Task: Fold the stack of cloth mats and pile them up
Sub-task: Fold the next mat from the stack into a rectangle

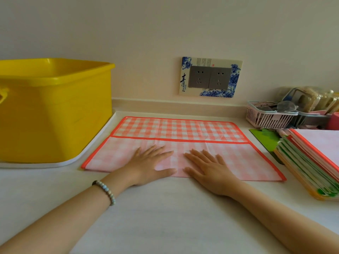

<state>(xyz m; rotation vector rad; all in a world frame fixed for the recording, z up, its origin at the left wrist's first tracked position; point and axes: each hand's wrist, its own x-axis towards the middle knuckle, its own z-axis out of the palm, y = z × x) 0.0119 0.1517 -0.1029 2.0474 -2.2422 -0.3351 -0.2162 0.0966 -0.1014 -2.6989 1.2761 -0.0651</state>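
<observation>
Palms down: left hand and right hand flatten a fold.
Flat and gripping nothing, they press the turned-over half of the red-checked cloth mat onto the countertop, likely setting the crease; the stack of mats waits just right.

Brush character "青" on the socket surround; smaller script there illegible

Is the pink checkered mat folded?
Folded once. The mat shows its paler back turned over the near part; left hand and right hand press it.
</observation>
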